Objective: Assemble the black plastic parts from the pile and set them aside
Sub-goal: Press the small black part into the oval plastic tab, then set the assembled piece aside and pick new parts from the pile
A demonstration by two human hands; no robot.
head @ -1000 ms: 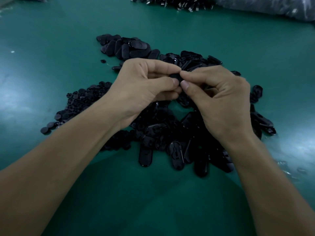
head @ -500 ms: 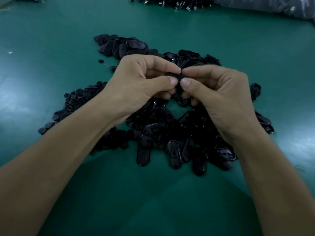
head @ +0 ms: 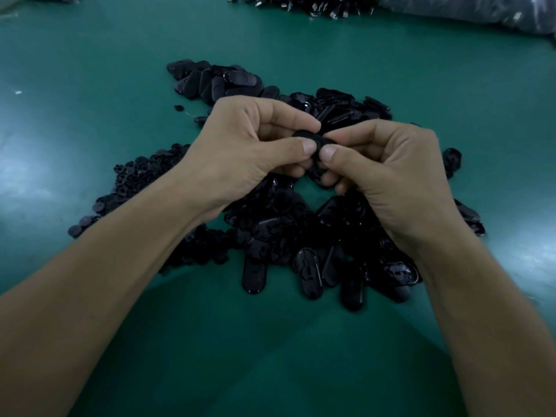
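Green, faintly glossy matting covers the tabletop (head: 75, 130), and you've got both hands up over the middle of it. Your left hand (head: 240, 152) and right hand (head: 394, 176) meet thumb to thumb, each grip pinched onto the same small black plastic part (head: 305, 135), held just above the main pile. It looks like you're pressing two pieces together, so I'd call this one mid-assembly, not yet set down.

Below your wrists, toward the near edge, lie loose oval shells (head: 301, 260), smooth and shiny, with rounded ends and moulded recesses. Toward the left edge sits a heap of small round pieces (head: 132, 188), matte and button-like. Toward the far edge, a tighter cluster of ovals (head: 210, 81) lies overlapped. Those may be the finished ones, though I can't confirm it. Judging by the loose stock, plenty is left.

Right at the far edge there's another dark heap (head: 301, 3) with pale glints, and a crinkled plastic bag (head: 481, 13) in the far right corner.
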